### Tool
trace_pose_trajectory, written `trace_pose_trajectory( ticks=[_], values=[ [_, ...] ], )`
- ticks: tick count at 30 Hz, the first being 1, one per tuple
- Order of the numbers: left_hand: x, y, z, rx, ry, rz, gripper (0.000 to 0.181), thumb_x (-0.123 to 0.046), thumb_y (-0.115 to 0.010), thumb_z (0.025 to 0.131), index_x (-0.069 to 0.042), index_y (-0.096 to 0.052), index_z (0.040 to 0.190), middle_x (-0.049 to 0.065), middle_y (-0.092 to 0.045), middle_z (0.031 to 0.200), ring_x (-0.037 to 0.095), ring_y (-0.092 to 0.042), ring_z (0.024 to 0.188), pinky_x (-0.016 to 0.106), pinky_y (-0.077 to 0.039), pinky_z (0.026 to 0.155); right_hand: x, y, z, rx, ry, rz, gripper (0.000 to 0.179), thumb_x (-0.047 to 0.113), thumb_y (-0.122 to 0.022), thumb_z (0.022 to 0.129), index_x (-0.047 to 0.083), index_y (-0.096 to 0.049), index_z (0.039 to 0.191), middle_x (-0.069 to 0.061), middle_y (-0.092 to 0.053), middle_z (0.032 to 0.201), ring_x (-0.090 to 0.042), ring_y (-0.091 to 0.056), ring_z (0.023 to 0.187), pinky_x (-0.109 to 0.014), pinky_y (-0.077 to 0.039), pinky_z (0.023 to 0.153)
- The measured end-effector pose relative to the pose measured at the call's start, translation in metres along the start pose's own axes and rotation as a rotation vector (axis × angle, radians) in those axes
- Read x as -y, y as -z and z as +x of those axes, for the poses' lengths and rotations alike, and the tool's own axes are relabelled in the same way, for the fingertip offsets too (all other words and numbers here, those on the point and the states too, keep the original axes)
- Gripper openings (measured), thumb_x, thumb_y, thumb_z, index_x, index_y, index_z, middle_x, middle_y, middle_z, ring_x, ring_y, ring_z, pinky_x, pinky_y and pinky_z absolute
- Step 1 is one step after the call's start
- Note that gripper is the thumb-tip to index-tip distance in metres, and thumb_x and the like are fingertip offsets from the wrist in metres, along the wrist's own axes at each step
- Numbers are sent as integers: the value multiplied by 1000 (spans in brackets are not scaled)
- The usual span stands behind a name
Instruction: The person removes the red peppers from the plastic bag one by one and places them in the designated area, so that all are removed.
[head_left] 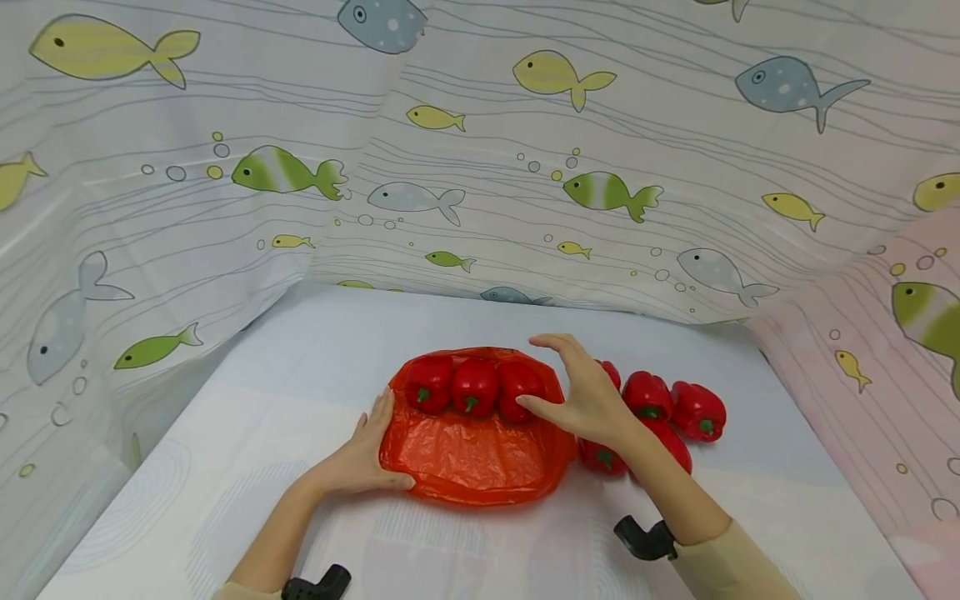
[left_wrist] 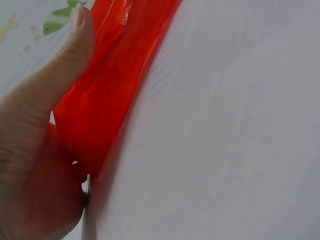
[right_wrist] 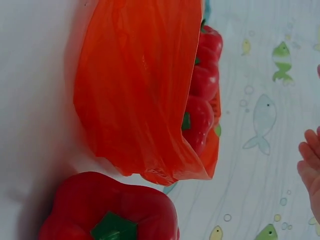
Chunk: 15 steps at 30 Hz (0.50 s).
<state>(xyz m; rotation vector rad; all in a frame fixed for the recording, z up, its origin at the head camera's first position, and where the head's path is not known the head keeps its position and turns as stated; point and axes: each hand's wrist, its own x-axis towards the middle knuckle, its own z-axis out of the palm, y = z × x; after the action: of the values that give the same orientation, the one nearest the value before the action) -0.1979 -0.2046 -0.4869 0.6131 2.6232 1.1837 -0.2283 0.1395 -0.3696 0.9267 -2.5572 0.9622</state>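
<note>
Left hand (head_left: 363,454), spread, touches one orange plastic bag (head_left: 472,454) containing three glossy red bell peppers (head_left: 474,387); right hand (head_left: 585,400), spread, hovers near five visible loose peppers (head_left: 699,410).

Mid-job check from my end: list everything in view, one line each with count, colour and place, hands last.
Plastic bag: one, orange-red, mouth open, middle of the table
Bagged peppers: three visible, red with green stems, in a row along the bag's far side
Loose peppers: at least five, red, right of the bag, some partly hidden
Table: one, whitish with pale printed patterns, under the bag
Fish-print sheeting: number of sheets unclear, mostly white, pinkish at right, behind and beside the table
Wrist devices: two, black, one at each wrist
Sleeves: two, beige, on the forearms
Left hand: one, against the bag's left side
Right hand: one, at the bag's right end
</note>
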Motion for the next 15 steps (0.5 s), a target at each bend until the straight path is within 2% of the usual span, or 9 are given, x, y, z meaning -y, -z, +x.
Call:
trace_pose_trajectory(
  ticks=[4, 15],
  values=[
    [1, 0, 1, -1, -1, 0, 133, -46, -82, 68, 9, 7, 149, 26, 8, 157, 42, 11, 143, 63, 6, 110, -4, -3, 6, 19, -19, 28, 68, 28, -81, 79, 9, -48, 135, -3, -51, 134, -23, -47, 125, -45, -49, 94],
    [4, -1, 2, 8, -6, -4, 132, -46, -82, 69, 8, 8, 149, 25, 9, 157, 41, 11, 143, 62, 6, 111, -19, -12, 25, 140, -165, 178, 56, 21, -77, 83, 6, -51, 130, -10, -56, 128, -32, -51, 122, -49, -48, 94]
  ],
)
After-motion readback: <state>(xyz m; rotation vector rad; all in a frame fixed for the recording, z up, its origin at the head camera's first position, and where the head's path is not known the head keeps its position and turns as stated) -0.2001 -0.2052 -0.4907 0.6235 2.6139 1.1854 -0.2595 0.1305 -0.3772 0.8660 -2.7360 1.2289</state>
